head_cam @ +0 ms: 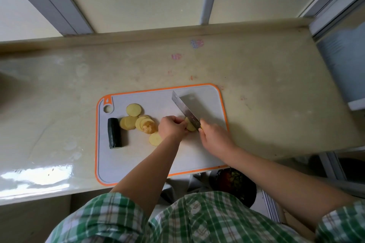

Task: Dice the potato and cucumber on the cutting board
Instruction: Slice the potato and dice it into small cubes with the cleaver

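Lying between hands (pixel 172 127), against knife (pixel 185 111): potato (pixel 190 127)

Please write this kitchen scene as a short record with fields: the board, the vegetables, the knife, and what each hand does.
surface: grey cutting board with an orange rim, on a beige counter
potato slices: several round ones, lying left of the hands on the board
potato piece: at the blade
cucumber section: dark, not sliced, near the board's left edge
knife: broad blade, at the potato piece
left hand: holds the potato piece
right hand: grips the knife handle
progress: nothing diced yet
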Demonstrator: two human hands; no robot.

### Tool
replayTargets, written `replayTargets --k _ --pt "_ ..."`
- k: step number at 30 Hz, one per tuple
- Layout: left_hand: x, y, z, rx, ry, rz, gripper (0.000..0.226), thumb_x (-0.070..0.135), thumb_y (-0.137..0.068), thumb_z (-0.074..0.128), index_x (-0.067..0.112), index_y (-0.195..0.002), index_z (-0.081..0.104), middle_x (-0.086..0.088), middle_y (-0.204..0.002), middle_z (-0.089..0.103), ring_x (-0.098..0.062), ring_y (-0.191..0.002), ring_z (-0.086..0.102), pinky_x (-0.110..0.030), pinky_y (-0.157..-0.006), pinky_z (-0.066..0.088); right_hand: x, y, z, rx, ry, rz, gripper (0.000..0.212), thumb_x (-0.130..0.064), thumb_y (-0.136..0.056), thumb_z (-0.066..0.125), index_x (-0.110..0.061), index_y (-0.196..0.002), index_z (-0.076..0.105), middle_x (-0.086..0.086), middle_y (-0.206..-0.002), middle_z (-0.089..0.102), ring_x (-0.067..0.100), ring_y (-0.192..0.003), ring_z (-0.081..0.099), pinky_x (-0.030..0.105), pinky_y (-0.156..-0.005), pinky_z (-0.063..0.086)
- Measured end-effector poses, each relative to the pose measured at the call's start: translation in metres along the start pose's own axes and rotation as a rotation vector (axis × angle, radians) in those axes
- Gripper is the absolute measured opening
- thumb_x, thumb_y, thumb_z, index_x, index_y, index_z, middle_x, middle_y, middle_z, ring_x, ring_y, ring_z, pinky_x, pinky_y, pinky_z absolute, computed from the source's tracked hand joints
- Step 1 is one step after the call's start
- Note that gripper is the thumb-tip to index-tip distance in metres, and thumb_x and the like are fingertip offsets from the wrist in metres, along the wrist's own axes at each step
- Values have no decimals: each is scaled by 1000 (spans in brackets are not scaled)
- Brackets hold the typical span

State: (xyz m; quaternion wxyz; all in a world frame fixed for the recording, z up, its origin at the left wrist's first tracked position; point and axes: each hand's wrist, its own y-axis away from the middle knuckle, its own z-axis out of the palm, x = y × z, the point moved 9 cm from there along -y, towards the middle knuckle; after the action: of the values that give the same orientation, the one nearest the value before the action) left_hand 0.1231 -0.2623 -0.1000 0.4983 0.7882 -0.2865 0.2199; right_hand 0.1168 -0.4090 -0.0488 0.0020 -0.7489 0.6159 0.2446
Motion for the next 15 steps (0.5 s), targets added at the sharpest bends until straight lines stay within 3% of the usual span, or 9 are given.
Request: replayTargets --k 6,12,15 --pt "0 1 -1 -14 1 3 19 14 -77 78 19 -63 66 -1 -69 72 -20 -67 72 -39 -72 60 0 -7 -4 43 -9 -11 25 -24 -99 40 -7 -116 49 22 -90 65 41 -84 61 37 -60 34" --pt "1 6 -4 -5 -31 31 14 19 -77 75 20 -68 65 1 -62 70 -15 -56 70 -37 -72 60 3 -10 -19 44 -84 -28 14 -23 -97 45 -9 -95 50 23 -80 62 44 -77 58 40 -59 36" --pt "0 7 -5 3 -47 31 16 18 -76 75 20 -64 65 1 -60 70 -15 -56 70 -37 -73 60 -2 -5 -22 26 -72 -69 13 -21 -96 46 -8 -95 50 22 -82 62 43 -78 58 40 -60 36"
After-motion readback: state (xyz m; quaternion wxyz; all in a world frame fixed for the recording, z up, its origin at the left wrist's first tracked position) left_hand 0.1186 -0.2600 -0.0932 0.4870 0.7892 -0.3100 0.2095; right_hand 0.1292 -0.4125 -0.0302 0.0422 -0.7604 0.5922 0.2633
